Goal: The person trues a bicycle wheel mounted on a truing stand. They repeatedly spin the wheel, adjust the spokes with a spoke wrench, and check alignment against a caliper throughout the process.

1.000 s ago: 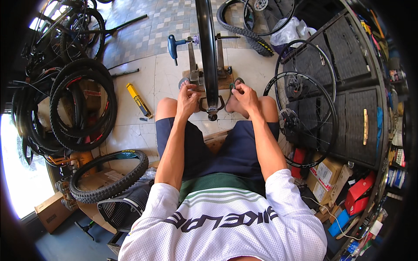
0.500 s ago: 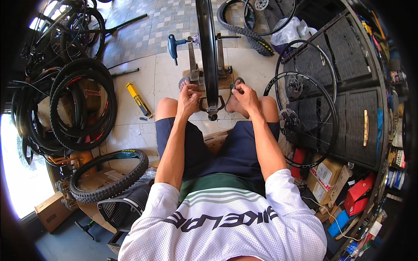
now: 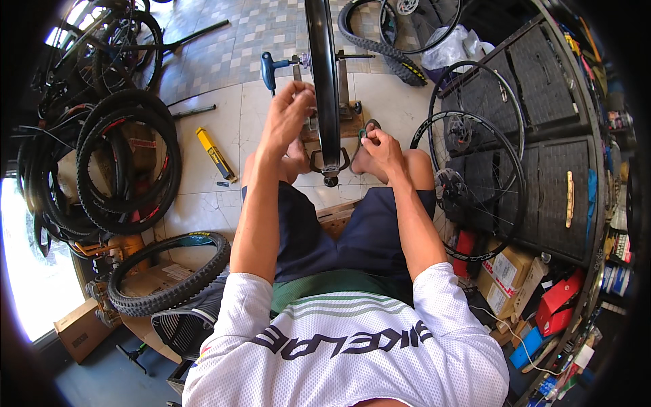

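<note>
A black bicycle wheel rim [image 3: 324,81] stands edge-on in a truing stand [image 3: 343,88], directly in front of me. My left hand [image 3: 290,117] is raised on the rim's left side, its fingers curled in close to the rim; what they hold, if anything, is hidden. To the right of the rim, near my knee, my right hand [image 3: 384,150] is closed in a pinch. A small green bit shows at its fingertips, too small to name. A blue-handled hex key [image 3: 270,66] sits at the left end of the axle. The stand's caliper [image 3: 330,166] straddles the rim's near edge.
Tyres [image 3: 129,163] hang in a bunch at left, above a loose knobby tyre [image 3: 169,275]. A yellow box [image 3: 215,154] lies on the tiles. On the right, spoked wheels [image 3: 475,183] lean against black drawers [image 3: 556,197]. A cardboard box [image 3: 502,275] stands below them.
My left hand has moved up and forward along the rim's left side, from beside the caliper to just below the hex key. My right hand stays nearly in place.
</note>
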`<act>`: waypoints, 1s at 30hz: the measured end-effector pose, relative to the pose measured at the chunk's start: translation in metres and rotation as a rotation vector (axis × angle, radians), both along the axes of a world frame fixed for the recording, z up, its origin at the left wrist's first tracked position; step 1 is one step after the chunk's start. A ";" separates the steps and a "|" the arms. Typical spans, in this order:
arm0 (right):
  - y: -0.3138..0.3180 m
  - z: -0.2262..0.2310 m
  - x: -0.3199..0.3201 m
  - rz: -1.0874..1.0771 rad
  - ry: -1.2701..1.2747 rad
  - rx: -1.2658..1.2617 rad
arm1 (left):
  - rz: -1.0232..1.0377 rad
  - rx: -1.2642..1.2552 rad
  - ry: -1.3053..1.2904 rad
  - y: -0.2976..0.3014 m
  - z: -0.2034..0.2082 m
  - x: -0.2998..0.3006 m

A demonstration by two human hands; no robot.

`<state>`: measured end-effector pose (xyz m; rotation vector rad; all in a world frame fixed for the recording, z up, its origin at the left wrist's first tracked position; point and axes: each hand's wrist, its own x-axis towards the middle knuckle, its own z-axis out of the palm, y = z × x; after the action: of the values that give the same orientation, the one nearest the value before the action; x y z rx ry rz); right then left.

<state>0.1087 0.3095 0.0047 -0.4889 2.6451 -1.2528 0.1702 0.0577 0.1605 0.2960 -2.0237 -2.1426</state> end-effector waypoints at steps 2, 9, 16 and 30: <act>-0.001 0.000 0.001 -0.001 -0.012 -0.009 | 0.087 0.084 0.100 -0.003 0.009 -0.006; 0.000 0.004 0.001 0.005 -0.024 0.011 | 0.206 0.040 -0.031 -0.012 -0.033 -0.003; -0.001 0.000 -0.002 0.002 -0.034 0.024 | 0.174 0.017 -0.136 -0.013 -0.103 0.010; -0.002 0.001 -0.003 0.011 -0.027 -0.009 | 0.133 0.025 -0.221 -0.005 -0.131 0.015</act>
<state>0.1053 0.3080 0.0057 -0.4832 2.6120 -1.2593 0.1854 0.0532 0.0291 0.6785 -2.0248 -2.1364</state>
